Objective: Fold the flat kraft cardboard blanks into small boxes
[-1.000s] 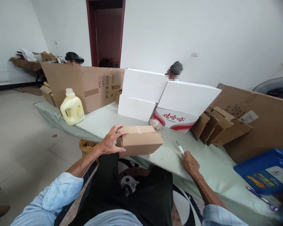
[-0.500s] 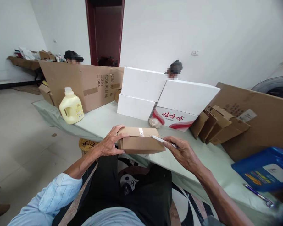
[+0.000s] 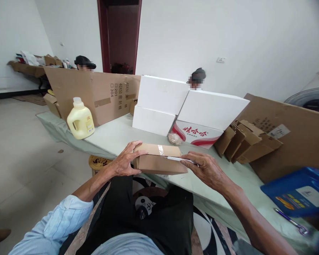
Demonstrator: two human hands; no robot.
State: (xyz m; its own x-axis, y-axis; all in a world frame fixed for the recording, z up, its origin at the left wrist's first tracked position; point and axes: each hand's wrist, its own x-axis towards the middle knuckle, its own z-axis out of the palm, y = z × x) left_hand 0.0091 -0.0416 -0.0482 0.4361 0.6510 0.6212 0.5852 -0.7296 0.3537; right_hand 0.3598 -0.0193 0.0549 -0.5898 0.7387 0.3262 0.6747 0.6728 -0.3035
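A small brown cardboard box (image 3: 159, 164) rests at the near edge of the table, with a short strip of clear tape (image 3: 161, 150) over its top edge. My left hand (image 3: 127, 159) grips the box's left end, thumb on the lower front and fingers over the top. In my right hand (image 3: 204, 166) is a slim white utility knife (image 3: 177, 159), closed in the fingers. Its tip lies against the upper front edge of the box, just right of the tape. Whether the tip is in the seam is too small to tell.
White boxes (image 3: 159, 94) stand stacked behind, beside a red-printed carton (image 3: 196, 134). A pale yellow jug (image 3: 81, 120) is at left, a blue jug (image 3: 297, 191) and a purple-handled tool (image 3: 291, 220) at right. Large cardboard sheets (image 3: 108, 95) line the table (image 3: 111, 140). Two people sit beyond.
The knife has moved slightly left and down along the box's edge and lies flatter. My left hand keeps its hold on the box, which has barely shifted.
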